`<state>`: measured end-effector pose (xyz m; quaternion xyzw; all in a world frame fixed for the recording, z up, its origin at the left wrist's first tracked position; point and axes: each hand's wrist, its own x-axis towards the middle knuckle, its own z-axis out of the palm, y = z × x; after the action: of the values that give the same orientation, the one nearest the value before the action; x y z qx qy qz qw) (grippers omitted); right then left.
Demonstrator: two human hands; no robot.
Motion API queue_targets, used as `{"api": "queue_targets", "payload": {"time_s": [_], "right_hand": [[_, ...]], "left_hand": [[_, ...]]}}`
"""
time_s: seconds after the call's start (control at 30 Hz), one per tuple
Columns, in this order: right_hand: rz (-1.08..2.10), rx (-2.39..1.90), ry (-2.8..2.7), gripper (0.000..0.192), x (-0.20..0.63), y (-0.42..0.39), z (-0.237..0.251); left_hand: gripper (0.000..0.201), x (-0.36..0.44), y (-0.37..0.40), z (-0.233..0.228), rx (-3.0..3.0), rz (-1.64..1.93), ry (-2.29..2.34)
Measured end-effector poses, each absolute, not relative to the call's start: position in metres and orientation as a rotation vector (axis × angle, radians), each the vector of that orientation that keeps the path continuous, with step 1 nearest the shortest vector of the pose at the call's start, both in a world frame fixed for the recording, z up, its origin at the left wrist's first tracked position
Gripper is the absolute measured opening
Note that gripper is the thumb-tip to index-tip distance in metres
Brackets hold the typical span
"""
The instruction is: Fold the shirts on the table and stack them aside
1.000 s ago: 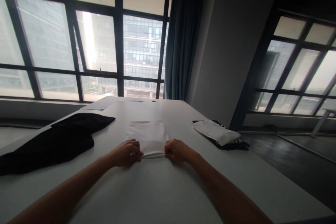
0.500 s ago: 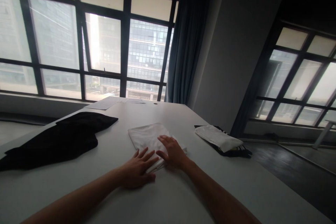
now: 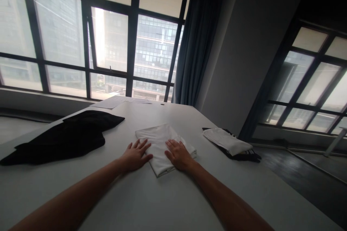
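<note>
A folded white cloth point(image 3: 159, 140) lies on the white table point(image 3: 173, 202) in front of me, turned a little askew. My left hand point(image 3: 135, 156) rests flat beside the cloth's left edge, fingers spread and touching it. My right hand point(image 3: 177, 154) lies flat on the cloth's near right part, pressing it down. Neither hand grips anything.
A crumpled black garment point(image 3: 62, 137) lies at the left of the table. At the right edge sits a folded stack of white cloth point(image 3: 226, 140) on a dark striped one. Sheets of paper point(image 3: 111, 101) lie at the far end by the windows.
Both hands let go of the cloth's near edge and went flat. The cloth turned and slid slightly right. My left hand moved off the cloth to its left side.
</note>
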<state>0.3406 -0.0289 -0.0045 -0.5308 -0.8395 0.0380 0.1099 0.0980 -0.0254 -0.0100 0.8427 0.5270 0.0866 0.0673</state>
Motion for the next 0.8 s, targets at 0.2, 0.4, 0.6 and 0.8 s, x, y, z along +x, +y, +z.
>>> {"api": "queue_targets", "payload": {"time_s": [0.2, 0.4, 0.6, 0.8], "right_hand": [[0.282, -1.403, -2.681, 0.078, 0.328, -0.038, 0.001], [0.250, -1.524, -2.668, 0.079, 0.341, 0.034, 0.000], [0.045, -1.705, -2.575, 0.074, 0.374, 0.141, -0.008], [-0.001, -2.048, -2.404, 0.069, 0.423, 0.230, -0.010]], "left_hand": [[0.080, 0.087, 0.005, -0.012, 2.576, 0.158, 1.468], [0.075, 0.091, 0.044, -0.011, 2.531, 0.234, 1.763], [0.061, 0.089, 0.053, -0.020, 2.507, 0.281, 1.709], [0.061, 0.089, 0.056, -0.022, 2.457, 0.309, 1.719]]}}
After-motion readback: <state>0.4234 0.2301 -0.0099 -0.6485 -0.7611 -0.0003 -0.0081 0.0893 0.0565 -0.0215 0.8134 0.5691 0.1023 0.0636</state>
